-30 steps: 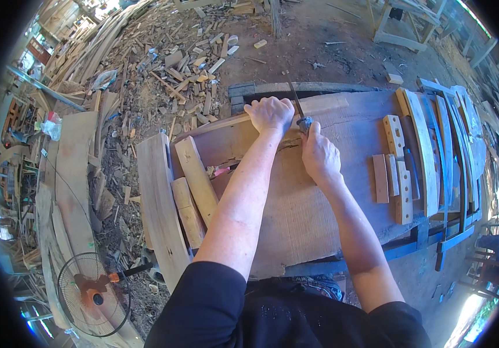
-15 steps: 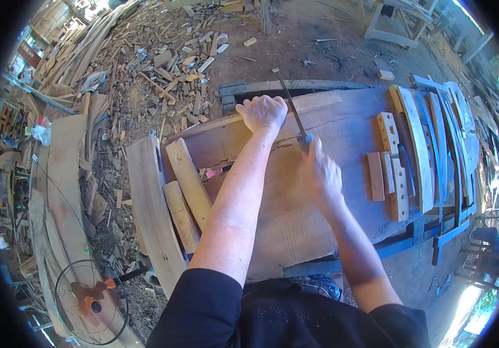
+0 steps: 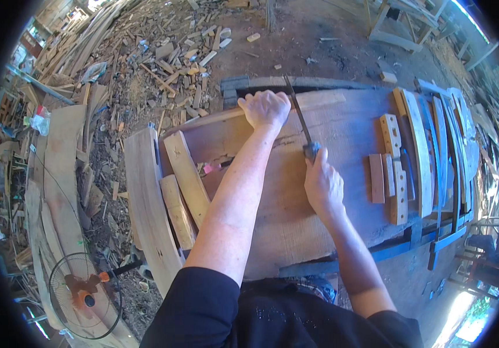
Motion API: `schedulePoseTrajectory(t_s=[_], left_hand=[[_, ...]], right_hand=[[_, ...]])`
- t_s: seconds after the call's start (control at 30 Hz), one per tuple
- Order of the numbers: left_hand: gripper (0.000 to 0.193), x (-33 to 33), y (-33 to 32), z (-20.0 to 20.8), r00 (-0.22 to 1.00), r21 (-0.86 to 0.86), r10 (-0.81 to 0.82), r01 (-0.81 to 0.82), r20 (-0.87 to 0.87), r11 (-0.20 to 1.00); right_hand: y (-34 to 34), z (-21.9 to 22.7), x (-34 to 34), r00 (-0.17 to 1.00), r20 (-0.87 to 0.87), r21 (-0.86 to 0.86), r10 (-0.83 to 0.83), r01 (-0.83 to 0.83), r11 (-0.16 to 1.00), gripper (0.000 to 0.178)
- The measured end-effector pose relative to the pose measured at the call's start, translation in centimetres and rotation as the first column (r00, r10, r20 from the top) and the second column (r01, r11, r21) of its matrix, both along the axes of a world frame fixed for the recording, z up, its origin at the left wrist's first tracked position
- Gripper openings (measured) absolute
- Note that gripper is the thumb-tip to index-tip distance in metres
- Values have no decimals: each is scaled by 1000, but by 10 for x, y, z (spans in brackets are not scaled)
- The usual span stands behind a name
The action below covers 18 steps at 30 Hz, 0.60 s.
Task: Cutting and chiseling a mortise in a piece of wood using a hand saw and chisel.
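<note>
My right hand (image 3: 325, 182) grips the dark handle of a long, narrow dark-bladed hand tool (image 3: 299, 113). Seen nearly edge-on, its blade could be a saw or a file; I cannot tell which. It points away from me and crosses a pale wooden strip (image 3: 326, 101) along the far side of a broad wooden board (image 3: 278, 214). Just left of the blade, my left hand (image 3: 267, 109) is closed over that strip, its fingertips hidden beneath the knuckles.
Wood pieces (image 3: 186, 168) lie at the board's left end. Blocks with holes (image 3: 399, 191) and several long slats (image 3: 420, 151) rest on the right. Wood scraps (image 3: 168, 69) litter the ground beyond, and a fan (image 3: 87, 296) stands at lower left.
My right hand has drawn the tool back toward me, sliding its blade nearer across the strip. My left hand keeps its place on the wood. The view has shifted slightly.
</note>
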<state>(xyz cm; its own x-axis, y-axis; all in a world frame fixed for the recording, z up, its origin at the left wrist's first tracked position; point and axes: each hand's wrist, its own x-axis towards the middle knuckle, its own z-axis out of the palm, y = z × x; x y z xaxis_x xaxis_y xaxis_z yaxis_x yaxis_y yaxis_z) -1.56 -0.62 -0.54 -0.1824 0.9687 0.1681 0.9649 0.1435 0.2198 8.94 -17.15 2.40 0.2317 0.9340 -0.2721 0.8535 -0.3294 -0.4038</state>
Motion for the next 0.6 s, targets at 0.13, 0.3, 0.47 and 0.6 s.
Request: schedulePoseTrajectory(t_s=[0.13,0.3,0.47,0.6], left_hand=[[43,25,6,6,995,-15,-85,86,60,996],[43,15,9,-2,999,-37,-30,30,23,999],[43,11,2,8,999,-13,-44,44,28,999],[43,29,6,-1,997,-21,-61,62,55,998]], right_hand=[[60,-14,10,999,24,227,-28,22,974,27],[31,3,8,998,52,173,44,-52,983,26],[27,-2,6,1000,-14,172,19,-17,985,31],[74,-26,18,999,33,255,-2,-7,967,29]])
